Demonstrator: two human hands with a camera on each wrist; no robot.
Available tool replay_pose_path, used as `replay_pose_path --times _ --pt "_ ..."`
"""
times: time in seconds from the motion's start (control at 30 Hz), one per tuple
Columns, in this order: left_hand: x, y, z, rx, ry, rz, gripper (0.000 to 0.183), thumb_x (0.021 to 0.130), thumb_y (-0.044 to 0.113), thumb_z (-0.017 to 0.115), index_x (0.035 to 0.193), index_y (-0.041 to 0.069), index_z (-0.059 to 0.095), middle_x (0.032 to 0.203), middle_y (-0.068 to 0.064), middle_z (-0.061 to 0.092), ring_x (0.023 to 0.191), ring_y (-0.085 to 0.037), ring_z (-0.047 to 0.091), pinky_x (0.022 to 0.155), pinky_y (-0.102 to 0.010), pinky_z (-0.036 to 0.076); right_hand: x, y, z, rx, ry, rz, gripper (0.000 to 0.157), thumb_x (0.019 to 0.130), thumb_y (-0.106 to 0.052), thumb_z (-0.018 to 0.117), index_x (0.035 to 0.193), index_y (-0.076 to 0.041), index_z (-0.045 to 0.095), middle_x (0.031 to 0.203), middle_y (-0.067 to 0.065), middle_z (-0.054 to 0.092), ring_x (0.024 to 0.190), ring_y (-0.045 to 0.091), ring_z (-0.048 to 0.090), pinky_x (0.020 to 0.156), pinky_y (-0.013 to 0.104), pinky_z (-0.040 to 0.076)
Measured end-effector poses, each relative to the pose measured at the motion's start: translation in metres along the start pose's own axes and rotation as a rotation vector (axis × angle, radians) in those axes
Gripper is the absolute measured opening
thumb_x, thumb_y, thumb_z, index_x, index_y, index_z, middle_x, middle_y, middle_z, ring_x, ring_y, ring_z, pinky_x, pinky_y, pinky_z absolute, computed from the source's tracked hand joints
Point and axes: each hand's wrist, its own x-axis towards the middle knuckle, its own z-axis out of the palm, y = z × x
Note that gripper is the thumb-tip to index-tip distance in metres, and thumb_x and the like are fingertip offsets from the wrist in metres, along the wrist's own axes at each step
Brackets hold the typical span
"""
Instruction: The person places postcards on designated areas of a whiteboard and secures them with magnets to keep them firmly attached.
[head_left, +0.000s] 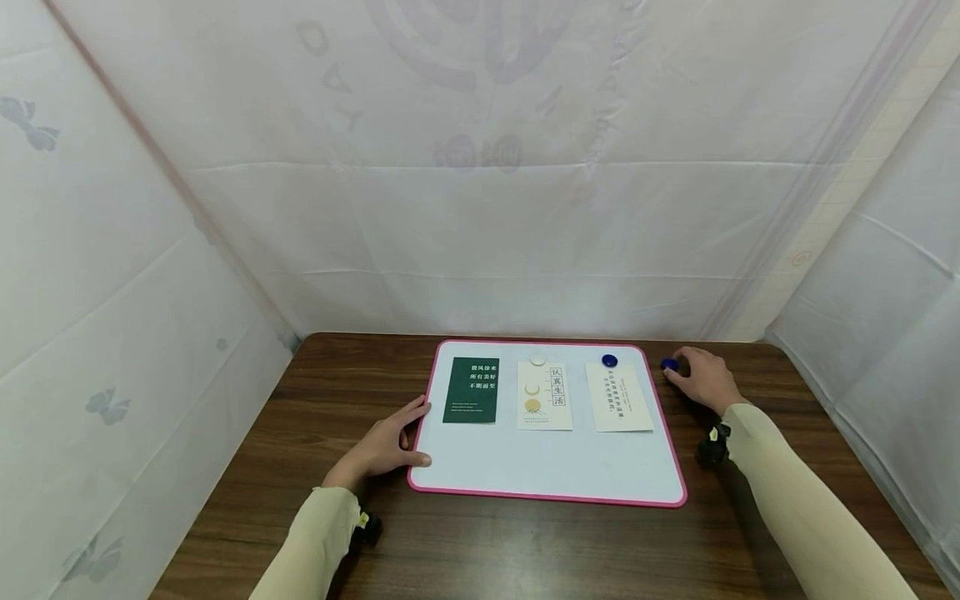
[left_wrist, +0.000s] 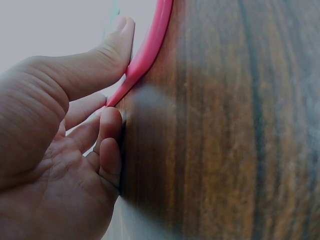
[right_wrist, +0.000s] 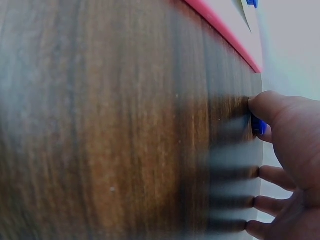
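A whiteboard (head_left: 540, 467) with a pink frame lies flat on the table. My left hand (head_left: 382, 442) holds its left edge; in the left wrist view the thumb (left_wrist: 107, 57) overlaps the pink frame (left_wrist: 155, 40), with the other fingers bent beside it. Off the board's top right corner, my right hand (head_left: 705, 379) pinches a round blue magnet (head_left: 669, 364) between thumb and index finger, at the tabletop. In the right wrist view, the magnet (right_wrist: 258, 126) shows partly behind the thumb, and the other fingertips reach down to the wood.
On the board lie a green card (head_left: 471, 392), a cream card (head_left: 545, 408) with a white magnet (head_left: 537, 360) at its top, and another cream card (head_left: 619, 400) under a blue magnet (head_left: 610, 361). Pale cloth walls (head_left: 510, 250) border the brown wooden table (head_left: 480, 550).
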Motion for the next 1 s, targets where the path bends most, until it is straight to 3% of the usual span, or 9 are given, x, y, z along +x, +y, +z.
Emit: replay_pose_path --times 1.0 --pt "-0.0009 0.0014 -0.0003 -0.001 -0.003 -0.009 0.092 0.081 0.028 0.089 0.158 0.011 0.042 0.167 -0.009 0.031 0.074 -0.016 0.048 0.068 -0.03 0.042 -0.0014 -0.007 -0.0023 0.037 -0.003 0.057 0.05 0.099 -0.028 0.065 0.129 0.011 0.057 0.135 0.04 0.051 0.119 0.066 0.041 0.09 0.076 0.039"
